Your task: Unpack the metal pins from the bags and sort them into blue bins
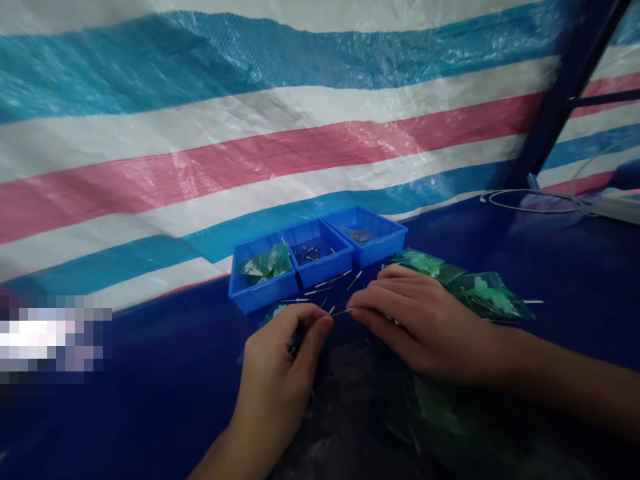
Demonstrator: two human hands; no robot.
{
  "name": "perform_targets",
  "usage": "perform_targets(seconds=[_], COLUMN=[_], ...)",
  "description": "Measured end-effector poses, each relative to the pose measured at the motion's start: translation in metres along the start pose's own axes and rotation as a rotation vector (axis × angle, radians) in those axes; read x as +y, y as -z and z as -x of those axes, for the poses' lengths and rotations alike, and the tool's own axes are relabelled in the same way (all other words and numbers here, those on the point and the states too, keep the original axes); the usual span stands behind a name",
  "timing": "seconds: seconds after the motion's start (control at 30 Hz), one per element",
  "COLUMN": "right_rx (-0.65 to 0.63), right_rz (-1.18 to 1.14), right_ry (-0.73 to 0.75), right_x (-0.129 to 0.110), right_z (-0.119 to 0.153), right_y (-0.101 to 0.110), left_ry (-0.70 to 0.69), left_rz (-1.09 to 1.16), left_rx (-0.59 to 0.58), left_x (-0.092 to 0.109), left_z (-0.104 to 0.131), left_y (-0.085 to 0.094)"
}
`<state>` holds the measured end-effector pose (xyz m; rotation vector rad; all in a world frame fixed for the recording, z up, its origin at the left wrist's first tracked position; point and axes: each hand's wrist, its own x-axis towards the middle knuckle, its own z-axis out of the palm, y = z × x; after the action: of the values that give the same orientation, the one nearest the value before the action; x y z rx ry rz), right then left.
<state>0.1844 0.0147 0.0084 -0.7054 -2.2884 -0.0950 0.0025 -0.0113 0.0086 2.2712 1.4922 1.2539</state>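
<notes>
A thin metal rivet-like pin [341, 313] spans the small gap between my two hands. My left hand [285, 360] pinches its left end between thumb and forefinger, where a short light tip sticks up. At its other end, the fingertips of my right hand [420, 320] are closed on it; something pale shows under those fingers, too small to name. Several similar loose pins [320, 289] lie on the dark blue table just beyond my hands. Green plastic bags [487, 295] with pale pieces inside lie beyond and to the right of my right hand.
Three joined blue bins stand at the back: the left bin [264, 293] holds green bags, the middle bin [327, 268] loose metal pins, the right bin [383, 251] small metal pieces. Behind hangs a striped sheet [300, 153]. A white cable [530, 211] lies at the right.
</notes>
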Motion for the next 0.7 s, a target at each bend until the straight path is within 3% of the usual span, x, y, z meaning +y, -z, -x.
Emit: perform_targets(seconds=[0.13,0.4,0.7], right_rx=[0.032,-0.043,-0.078], right_rz=[-0.051,-0.48,-0.623], right_ry=[-0.037,-0.383,-0.412], right_x=[-0.0013,-0.0057,-0.0093], right_z=[0.0014,-0.0033,-0.0047], right_y=[0.0002,0.0017,0.0013], left_ry=[0.013,0.019,-0.04], left_rz=[0.032,0.075,0.068], left_rx=[-0.065,-0.23,-0.264], left_x=[-0.0004,-0.0011,-0.0014], left_z=[0.0014,-0.0016,0.001], left_y=[-0.0006,-0.0024,-0.0023])
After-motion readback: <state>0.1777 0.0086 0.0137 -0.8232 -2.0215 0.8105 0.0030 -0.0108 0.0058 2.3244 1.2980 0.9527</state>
